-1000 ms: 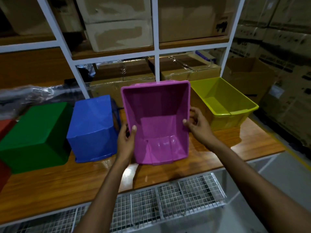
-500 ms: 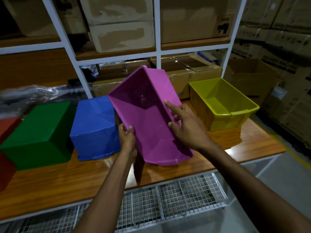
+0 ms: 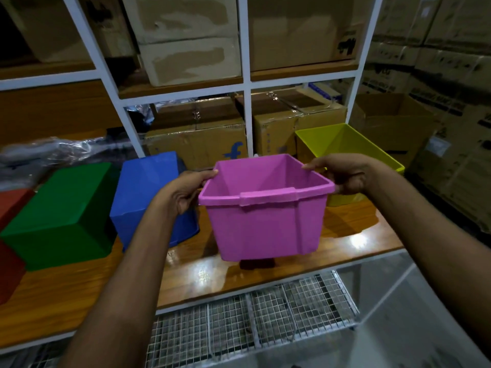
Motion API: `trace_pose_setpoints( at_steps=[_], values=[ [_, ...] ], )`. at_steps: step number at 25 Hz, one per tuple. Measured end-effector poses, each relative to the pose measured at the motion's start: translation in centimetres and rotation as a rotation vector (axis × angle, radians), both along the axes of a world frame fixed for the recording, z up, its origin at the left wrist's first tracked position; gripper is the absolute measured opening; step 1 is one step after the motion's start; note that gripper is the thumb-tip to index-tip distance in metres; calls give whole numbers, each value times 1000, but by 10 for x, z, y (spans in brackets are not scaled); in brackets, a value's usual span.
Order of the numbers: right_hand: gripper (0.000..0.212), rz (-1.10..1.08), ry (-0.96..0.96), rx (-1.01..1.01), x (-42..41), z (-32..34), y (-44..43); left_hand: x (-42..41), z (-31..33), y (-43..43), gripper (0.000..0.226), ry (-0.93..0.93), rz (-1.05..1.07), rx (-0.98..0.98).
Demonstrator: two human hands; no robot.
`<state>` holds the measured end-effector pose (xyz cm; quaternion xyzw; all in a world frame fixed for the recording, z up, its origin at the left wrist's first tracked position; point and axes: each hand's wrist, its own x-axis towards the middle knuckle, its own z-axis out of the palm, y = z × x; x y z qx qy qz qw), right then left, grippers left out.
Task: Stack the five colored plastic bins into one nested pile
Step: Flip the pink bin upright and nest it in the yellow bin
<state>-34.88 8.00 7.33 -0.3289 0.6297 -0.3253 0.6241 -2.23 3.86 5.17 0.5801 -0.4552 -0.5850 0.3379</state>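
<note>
Glossy wooden shelf board (image 3: 79,293) w/ white-framed rack behind. Left of the pink plastic bin (image 3: 265,221): green plastic bin (image 3: 61,216), blue plastic bin (image 3: 148,192), both upside down; red plastic bin (image 3: 10,243) at far edge. Yellow-green plastic bin (image 3: 342,144) sits open-side up, right & behind. Pink bin upright, held above board, nr front edge. Left hand (image 3: 183,192) & right hand (image 3: 345,173) each clamp its rim.

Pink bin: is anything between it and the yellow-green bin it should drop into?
Nothing visible. The pink bin, open side up in the left hand and right hand, hangs just left of the yellow-green bin, whose visible interior looks empty. The right hand overlaps its near rim.
</note>
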Motion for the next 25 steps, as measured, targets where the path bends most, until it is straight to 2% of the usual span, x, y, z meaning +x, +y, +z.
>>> trace_pose_setpoints(
  at_steps=[1, 3, 5, 7, 10, 14, 16, 19, 25],
  values=[
    [3, 17, -34, 3, -2, 1, 2, -2, 0, 2, 28, 12, 8, -10],
    [16, 39, -93, -29, -10, 2, 6, -7, 4, 7, 22, 38, 14, -52],
    [32, 59, -135, -101, -17, 6, 12, -11, 8, 7, 24, 70, -16, -110],
    [38, 30, -154, -204, -28, 13, 19, -18, 15, 6, 29, 119, -76, -158],
    [47, -8, -62, -356, -54, 23, 31, -39, 26, 7, 38, 187, -200, -262],
    [54, -39, 84, -546, -105, 36, 32, -91, 37, 1, 65, 201, -319, -395],
    [54, -47, 106, -611, -136, 41, 24, -124, 38, -8, 67, 201, -282, -450],
    [52, -60, 110, -671, -190, 45, 2, -189, 41, -27, 55, 188, -107, -516],
    [49, -44, 79, -615, -293, 44, -66, -308, 43, -74, 41, 154, 83, -429]
  ],
)
